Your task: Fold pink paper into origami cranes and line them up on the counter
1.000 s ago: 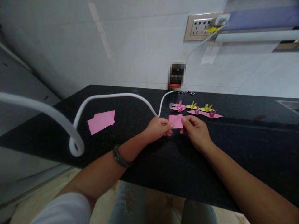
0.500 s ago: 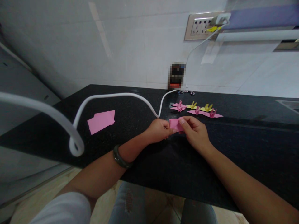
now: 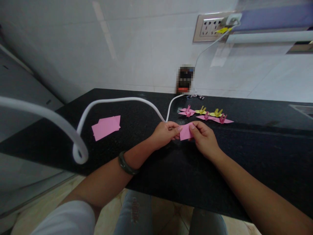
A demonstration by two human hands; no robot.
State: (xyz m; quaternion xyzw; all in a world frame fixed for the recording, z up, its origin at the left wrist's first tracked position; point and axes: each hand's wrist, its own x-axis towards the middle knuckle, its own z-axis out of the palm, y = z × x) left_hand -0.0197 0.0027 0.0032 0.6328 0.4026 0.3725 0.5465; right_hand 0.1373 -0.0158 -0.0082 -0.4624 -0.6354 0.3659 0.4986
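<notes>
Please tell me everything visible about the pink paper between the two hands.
The pink paper is small, plain, matte and straight-edged, slightly askew over the black countertop. The left hand pinches its upper left corner; the right hand grips its right side. Parts are hidden; folds cannot be made out.

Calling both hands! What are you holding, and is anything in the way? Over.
Left hand and right hand: both pinching a small pink paper. Folded paper birds just beyond it. Possible snag: white cable close by left hand, contact unclear.
</notes>
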